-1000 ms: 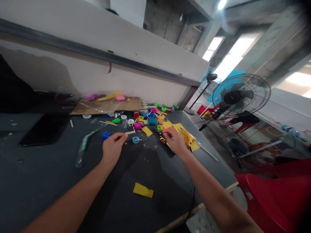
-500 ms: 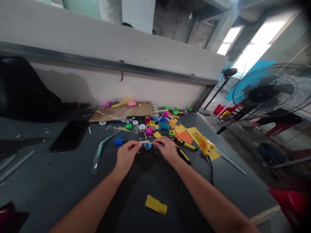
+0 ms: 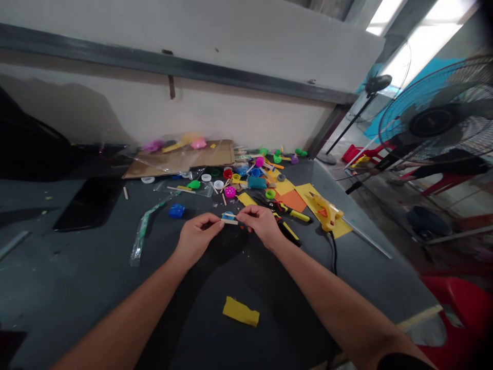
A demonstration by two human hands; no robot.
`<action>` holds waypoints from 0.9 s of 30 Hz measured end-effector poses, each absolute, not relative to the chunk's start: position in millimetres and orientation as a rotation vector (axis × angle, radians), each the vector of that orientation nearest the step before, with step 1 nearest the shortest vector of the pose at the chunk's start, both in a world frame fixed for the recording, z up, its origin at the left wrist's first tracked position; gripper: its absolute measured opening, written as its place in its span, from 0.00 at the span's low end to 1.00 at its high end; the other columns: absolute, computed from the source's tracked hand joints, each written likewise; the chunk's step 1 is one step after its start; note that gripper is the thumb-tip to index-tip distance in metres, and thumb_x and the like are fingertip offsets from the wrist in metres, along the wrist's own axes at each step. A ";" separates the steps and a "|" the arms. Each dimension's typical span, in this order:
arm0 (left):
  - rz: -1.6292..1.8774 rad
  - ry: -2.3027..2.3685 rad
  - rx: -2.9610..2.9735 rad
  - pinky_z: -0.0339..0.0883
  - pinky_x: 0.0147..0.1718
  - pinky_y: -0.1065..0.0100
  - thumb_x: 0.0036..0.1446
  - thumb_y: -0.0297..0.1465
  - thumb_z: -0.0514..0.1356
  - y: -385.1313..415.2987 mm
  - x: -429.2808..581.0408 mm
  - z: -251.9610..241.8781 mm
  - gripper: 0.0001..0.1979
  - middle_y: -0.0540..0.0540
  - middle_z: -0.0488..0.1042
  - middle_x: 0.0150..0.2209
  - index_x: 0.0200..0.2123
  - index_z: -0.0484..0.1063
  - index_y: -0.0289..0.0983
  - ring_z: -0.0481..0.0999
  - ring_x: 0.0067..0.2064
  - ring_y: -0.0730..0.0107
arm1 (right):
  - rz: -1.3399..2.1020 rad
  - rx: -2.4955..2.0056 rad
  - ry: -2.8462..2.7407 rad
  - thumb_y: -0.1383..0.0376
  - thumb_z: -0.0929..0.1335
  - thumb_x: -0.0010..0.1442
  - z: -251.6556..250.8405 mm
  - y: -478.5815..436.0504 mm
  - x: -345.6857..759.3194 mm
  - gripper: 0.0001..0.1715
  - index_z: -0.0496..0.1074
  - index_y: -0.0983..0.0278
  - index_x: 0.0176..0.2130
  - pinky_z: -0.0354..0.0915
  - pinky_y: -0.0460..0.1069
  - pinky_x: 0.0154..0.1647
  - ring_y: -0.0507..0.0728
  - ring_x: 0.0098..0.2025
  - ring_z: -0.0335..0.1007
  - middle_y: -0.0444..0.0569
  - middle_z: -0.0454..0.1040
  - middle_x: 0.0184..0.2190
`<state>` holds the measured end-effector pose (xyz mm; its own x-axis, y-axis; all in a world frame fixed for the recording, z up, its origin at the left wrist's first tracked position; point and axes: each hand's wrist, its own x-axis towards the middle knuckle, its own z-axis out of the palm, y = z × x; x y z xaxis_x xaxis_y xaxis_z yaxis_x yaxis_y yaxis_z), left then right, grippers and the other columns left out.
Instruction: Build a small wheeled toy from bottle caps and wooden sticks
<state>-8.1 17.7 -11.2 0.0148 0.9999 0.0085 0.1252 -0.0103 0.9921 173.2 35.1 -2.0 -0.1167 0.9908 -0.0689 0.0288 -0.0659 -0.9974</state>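
My left hand [image 3: 196,235] and my right hand [image 3: 261,224] meet over the dark table [image 3: 77,277], both pinching a short wooden stick [image 3: 230,221] between fingertips. A small blue cap [image 3: 229,215] lies just behind the stick. To the right of my right hand lie black-and-yellow pliers [image 3: 287,226] and a yellow glue gun [image 3: 324,213] on yellow paper.
Coloured bottle caps [image 3: 230,191], sticks and paper scraps litter the table's far middle. A cardboard sheet [image 3: 181,163] sits by the wall, a black phone [image 3: 88,202] at left, a yellow scrap [image 3: 241,311] near me. A standing fan [image 3: 435,118] and red chair [image 3: 462,313] stand right.
My right hand came left from the pliers and glue gun to meet the left hand, and both now pinch the stick. The view has shifted down slightly.
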 end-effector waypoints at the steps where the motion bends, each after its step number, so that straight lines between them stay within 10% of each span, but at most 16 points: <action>1: 1.139 1.283 1.305 0.58 0.22 0.73 0.44 0.36 0.65 17.4 -8.3 -10.9 0.07 0.51 0.71 0.21 0.25 0.75 0.38 0.67 0.23 0.74 | 1.349 -1.221 -1.283 0.56 0.74 0.44 -2.7 35.2 173.2 0.14 0.74 0.65 0.26 0.53 0.43 0.18 0.46 0.17 0.55 0.39 0.68 0.17; 27: 1.117 1.241 1.320 0.57 0.25 0.74 0.46 0.36 0.64 17.6 -9.4 -11.4 0.09 0.53 0.70 0.22 0.24 0.73 0.36 0.66 0.25 0.76 | 1.411 -1.268 -1.189 0.58 0.75 0.41 -5.3 34.1 170.2 0.14 0.74 0.65 0.22 0.53 0.42 0.13 0.45 0.14 0.54 0.38 0.64 0.13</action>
